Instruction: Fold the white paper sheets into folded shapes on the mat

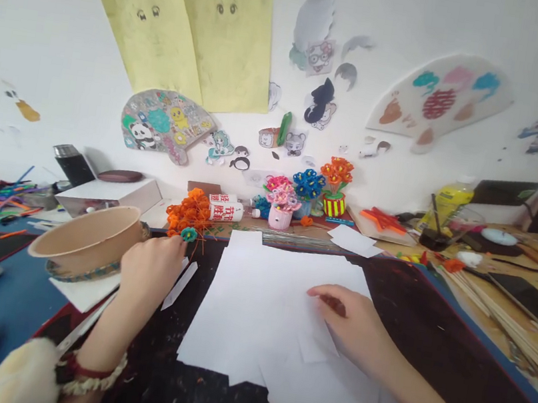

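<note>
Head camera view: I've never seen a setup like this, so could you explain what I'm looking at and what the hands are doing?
There is no machine here: these are a person's two bare hands, and the one picture comes from a camera worn on the head, looking forward and down. A dark mat covers the middle of the work surface, with white paper sheets spread over it. The right hand is at these sheets; whether it grips one is unclear. The left hand is at a teal flower beside orange flowers; its grip is hidden too. A tan bowl stands nearby.
</note>
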`<move>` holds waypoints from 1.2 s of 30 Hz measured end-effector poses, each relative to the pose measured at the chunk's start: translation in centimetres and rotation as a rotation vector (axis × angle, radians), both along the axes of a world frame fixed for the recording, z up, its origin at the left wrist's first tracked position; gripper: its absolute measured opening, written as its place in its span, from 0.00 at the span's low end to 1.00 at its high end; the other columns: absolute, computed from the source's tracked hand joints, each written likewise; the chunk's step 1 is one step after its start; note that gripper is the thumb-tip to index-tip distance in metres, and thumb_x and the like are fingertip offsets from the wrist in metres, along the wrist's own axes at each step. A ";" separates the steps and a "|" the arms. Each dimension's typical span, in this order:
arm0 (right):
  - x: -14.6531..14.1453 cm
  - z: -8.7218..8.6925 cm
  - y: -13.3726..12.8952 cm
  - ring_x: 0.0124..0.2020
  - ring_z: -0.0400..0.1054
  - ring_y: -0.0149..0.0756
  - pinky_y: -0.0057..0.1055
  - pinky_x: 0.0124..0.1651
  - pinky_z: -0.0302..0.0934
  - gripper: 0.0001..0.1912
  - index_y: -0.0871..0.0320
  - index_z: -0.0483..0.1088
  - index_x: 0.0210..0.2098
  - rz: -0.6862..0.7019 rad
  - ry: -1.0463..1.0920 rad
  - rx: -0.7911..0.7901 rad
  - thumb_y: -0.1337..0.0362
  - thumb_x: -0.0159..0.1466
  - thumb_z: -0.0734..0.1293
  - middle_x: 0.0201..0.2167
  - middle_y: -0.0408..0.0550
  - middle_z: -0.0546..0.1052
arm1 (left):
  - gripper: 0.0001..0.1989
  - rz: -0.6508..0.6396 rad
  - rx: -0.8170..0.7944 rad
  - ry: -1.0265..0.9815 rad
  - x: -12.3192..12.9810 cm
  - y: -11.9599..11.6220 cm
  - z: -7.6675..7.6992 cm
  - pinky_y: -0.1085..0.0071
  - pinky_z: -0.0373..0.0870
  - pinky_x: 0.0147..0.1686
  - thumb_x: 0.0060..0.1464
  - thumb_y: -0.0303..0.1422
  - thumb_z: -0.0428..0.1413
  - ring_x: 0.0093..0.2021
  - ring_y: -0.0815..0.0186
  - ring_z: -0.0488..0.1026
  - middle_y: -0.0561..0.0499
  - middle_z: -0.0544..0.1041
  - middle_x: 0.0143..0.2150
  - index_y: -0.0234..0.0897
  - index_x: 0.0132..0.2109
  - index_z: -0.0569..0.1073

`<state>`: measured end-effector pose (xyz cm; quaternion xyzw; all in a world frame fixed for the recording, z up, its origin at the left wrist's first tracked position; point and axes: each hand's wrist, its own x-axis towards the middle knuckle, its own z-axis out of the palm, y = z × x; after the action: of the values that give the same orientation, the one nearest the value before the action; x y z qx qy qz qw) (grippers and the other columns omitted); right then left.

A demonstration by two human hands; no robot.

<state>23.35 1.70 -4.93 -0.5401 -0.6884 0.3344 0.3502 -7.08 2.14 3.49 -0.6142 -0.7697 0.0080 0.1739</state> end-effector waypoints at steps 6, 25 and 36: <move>0.1 -0.3 0.0 0.36 0.66 0.38 0.35 0.40 0.63 0.16 0.56 0.72 0.44 0.123 -0.151 0.054 0.66 0.55 0.66 0.35 0.48 0.70 | 0.19 -0.521 -0.135 -0.291 7.6 -1.1 -3.2 0.68 0.62 0.33 0.63 0.37 0.43 0.33 0.60 0.74 0.48 0.78 0.30 0.38 0.31 0.74; -0.7 -0.7 0.1 0.46 0.63 0.41 0.38 0.50 0.58 0.14 0.57 0.67 0.46 0.106 -0.162 0.052 0.65 0.60 0.65 0.42 0.48 0.66 | 0.12 -0.636 -0.139 -0.495 9.6 -1.4 -6.2 0.58 0.64 0.43 0.52 0.34 0.60 0.46 0.54 0.68 0.47 0.72 0.46 0.38 0.44 0.71; 0.2 -0.4 0.8 0.31 0.64 0.34 0.31 0.35 0.59 0.04 0.57 0.67 0.26 0.076 -0.042 -0.004 0.67 0.55 0.67 0.28 0.42 0.69 | 0.11 -0.627 -0.095 -0.573 9.5 -1.3 -6.7 0.57 0.64 0.42 0.50 0.31 0.60 0.44 0.54 0.67 0.48 0.72 0.43 0.37 0.41 0.69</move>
<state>23.51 2.50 -5.37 -0.5211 -0.7150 0.3373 0.3216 2.45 0.82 -3.26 -0.8031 -0.5619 -0.1806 -0.0816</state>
